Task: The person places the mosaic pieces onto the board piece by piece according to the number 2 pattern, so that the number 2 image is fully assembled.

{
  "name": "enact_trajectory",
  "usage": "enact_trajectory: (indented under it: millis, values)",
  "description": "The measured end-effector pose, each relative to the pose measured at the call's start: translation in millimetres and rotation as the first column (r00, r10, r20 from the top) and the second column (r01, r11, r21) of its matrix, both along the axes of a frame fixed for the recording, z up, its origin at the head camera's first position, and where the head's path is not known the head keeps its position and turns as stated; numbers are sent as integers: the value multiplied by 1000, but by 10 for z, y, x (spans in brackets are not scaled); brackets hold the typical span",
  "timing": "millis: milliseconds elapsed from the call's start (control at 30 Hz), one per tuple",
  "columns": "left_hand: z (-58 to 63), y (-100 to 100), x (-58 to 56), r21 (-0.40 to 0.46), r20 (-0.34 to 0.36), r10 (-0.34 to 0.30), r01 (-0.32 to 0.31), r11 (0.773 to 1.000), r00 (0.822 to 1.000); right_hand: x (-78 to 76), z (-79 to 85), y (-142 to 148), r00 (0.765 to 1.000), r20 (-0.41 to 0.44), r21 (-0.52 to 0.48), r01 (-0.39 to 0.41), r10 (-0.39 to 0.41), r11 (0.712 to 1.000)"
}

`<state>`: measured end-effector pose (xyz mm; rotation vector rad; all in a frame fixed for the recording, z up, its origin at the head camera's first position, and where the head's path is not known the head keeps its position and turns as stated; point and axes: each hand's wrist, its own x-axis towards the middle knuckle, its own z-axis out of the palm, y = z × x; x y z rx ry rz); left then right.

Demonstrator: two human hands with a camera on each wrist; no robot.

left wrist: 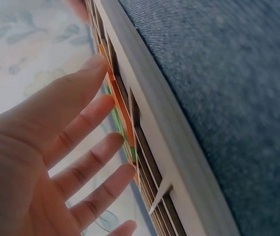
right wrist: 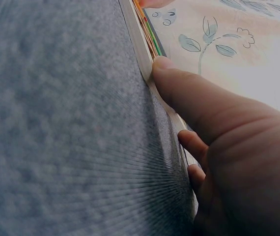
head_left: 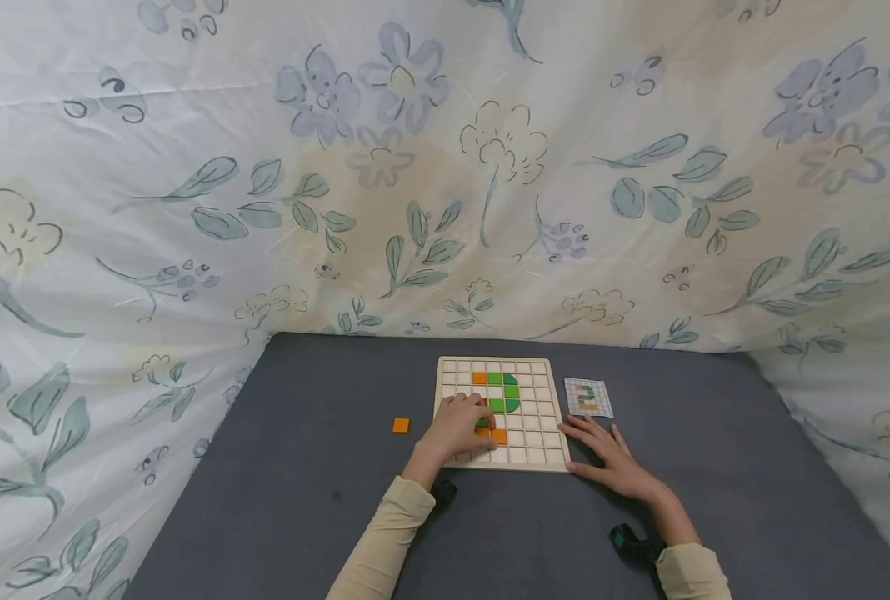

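A pale wooden grid board [head_left: 537,457] lies on the dark table, with orange and green tiles in its cells. My left hand [head_left: 456,427] reaches over the board's left part, its fingertips down at the tiles near an orange tile [head_left: 499,437]. In the left wrist view the thumb and loosely spread fingers of this hand [left wrist: 46,157] meet the edges of an orange tile [left wrist: 124,108] and a green tile [left wrist: 133,153]. The hand hides several cells and part of a red tile. At the board's right edge my right hand [head_left: 613,467] rests with extended fingers, the thumb touching the rim.
A loose orange tile [head_left: 401,425] lies on the table left of the board. To the board's right is a small card [head_left: 598,402] printed with a coloured grid pattern. Behind the dark table [head_left: 325,400] hangs a floral cloth [head_left: 445,167], which also covers the sides.
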<state>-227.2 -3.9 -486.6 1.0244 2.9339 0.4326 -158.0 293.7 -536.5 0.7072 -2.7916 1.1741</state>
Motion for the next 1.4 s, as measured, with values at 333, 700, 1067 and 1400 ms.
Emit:
enact_trajectory:
  millis: [333,700,1067,1400]
  values:
    - [25,-146,-11,52,-5,-15,16,999,1000,-4,12,-1,1000,-6,6,2,-2,1000]
    - [57,-359,-35,70,-11,17,-16,997,1000,-3,5,16,1000,-1,7,5,-5,1000]
    - [44,-585,-84,92,12,52,-52,994,999,10,17,16,1000,3,-5,-2,2,1000]
    - [24,-805,-93,90,34,109,-112,990,993,13,14,10,1000,1,-3,11,-11,1000]
